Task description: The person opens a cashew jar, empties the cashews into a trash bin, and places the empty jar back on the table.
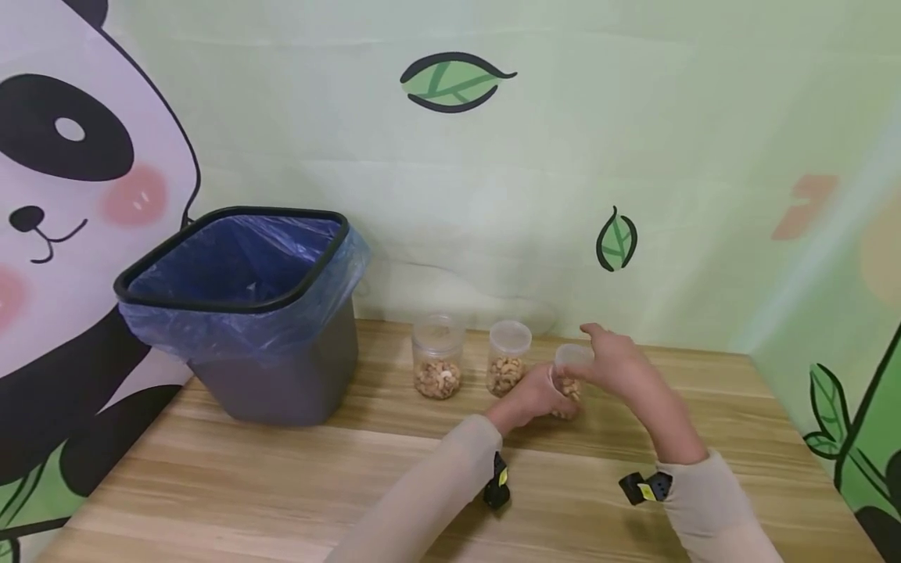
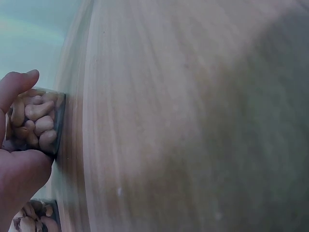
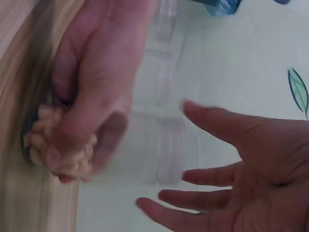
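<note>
- Head view: beige sleeves (image 1: 422, 493) lay nearest; the left hand (image 1: 531, 396) gripped the rightmost cashew jar (image 1: 572, 356) low down, right of two more cashew jars (image 1: 507, 367) and a bag-lined bin (image 1: 281, 383).
- Left wrist view: thumb and finger curled round that jar's nut-filled lower part.
- Right wrist view: the right hand (image 3: 256, 169), fingers spread wide, held nothing near the jar's clear upper end.

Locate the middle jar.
In the head view, the middle jar stands just right of centre on the table, between the leftmost jar and the rightmost jar, which the left hand grips.
</note>
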`<state>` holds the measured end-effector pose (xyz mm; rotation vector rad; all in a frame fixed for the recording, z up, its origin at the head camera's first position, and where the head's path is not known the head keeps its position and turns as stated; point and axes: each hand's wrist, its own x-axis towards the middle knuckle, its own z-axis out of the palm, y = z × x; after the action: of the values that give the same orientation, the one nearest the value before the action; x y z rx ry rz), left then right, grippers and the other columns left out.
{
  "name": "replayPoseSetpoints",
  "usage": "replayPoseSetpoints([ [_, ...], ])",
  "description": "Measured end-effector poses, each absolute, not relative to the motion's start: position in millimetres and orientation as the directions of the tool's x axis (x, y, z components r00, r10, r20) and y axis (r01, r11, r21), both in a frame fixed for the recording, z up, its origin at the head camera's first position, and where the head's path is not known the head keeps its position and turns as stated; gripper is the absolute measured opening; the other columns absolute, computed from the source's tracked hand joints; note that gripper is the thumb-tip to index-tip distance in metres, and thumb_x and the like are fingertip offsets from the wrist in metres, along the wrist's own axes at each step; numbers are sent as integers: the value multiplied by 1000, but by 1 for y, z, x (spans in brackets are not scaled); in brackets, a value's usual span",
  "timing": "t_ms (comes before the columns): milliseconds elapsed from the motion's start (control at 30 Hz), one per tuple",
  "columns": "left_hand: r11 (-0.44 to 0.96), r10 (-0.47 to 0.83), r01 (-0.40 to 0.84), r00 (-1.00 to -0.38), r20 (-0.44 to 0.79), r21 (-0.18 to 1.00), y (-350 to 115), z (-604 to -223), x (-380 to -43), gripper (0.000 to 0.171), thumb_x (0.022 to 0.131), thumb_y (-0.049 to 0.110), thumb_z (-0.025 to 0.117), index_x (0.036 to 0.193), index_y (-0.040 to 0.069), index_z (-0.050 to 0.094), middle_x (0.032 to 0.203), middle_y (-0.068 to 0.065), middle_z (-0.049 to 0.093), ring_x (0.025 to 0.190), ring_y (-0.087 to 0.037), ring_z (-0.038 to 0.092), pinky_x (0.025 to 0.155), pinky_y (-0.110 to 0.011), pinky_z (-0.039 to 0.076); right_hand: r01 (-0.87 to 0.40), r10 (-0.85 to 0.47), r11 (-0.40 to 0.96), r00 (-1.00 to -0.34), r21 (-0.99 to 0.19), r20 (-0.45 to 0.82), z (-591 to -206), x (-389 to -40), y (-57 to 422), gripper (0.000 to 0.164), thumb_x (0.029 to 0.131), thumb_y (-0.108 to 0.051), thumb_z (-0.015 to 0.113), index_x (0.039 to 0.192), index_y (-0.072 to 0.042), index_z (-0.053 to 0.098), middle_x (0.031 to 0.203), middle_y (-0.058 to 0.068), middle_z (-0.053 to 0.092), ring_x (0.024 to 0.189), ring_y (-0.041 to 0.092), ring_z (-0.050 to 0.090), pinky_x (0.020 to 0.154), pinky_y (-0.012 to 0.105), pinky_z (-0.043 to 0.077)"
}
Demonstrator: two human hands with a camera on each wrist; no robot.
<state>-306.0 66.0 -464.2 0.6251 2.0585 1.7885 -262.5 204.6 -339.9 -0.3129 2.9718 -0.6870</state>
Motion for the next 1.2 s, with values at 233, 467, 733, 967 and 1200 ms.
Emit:
replayPoseSetpoints([
  [233, 68, 547, 83, -837, 32, 994, 66, -464, -307, 13, 77, -14, 76, 80, -11, 63, 56, 1, 53, 50, -10, 42, 52, -23, 40, -137, -130, 939, -991, -317, 43, -352, -271, 183, 71, 105, -51, 47, 128, 16, 52, 119, 38, 58, 113, 51, 57, 91, 60, 50],
  [467, 36, 549, 66, -835, 36, 997, 66, -464, -307, 17, 77, -16, 75, 92, -9, 70, 59, 2, 58, 53, -11, 48, 55, -24, 44, -61, -44, 970, -996, -237, 76, -366, -272, 180, 77, 100, -63, 45, 115, 11, 59, 107, 34, 60, 95, 50, 63, 67, 57, 55],
  [733, 24, 571, 81, -819, 53, 996, 64, -464, -308, 45, 77, -17, 75, 119, -1, 67, 95, 3, 67, 76, -7, 55, 67, -21, 49, -104, -75, 959, -990, -262, 117, -368, -270, 184, 60, 95, -47, 59, 112, 11, 59, 100, 29, 62, 88, 44, 65, 67, 55, 56],
  [967, 93, 558, 120, -828, 48, 988, 65, -466, -311, 52, 79, -11, 78, 128, 4, 66, 124, 0, 68, 92, -5, 51, 76, -19, 46, -162, -153, 875, -987, -456, 58, -355, -264, 203, 71, 84, -42, 79, 124, 12, 56, 108, 29, 68, 95, 38, 66, 77, 49, 55],
  [1200, 108, 543, 110, -839, 34, 988, 65, -467, -310, 56, 78, -10, 79, 130, 4, 65, 126, -2, 69, 100, -4, 55, 89, -21, 48, -243, -237, 842, -969, -482, 74, -353, -262, 219, 62, 84, -29, 84, 126, 11, 61, 114, 30, 69, 103, 41, 67, 81, 50, 55],
])
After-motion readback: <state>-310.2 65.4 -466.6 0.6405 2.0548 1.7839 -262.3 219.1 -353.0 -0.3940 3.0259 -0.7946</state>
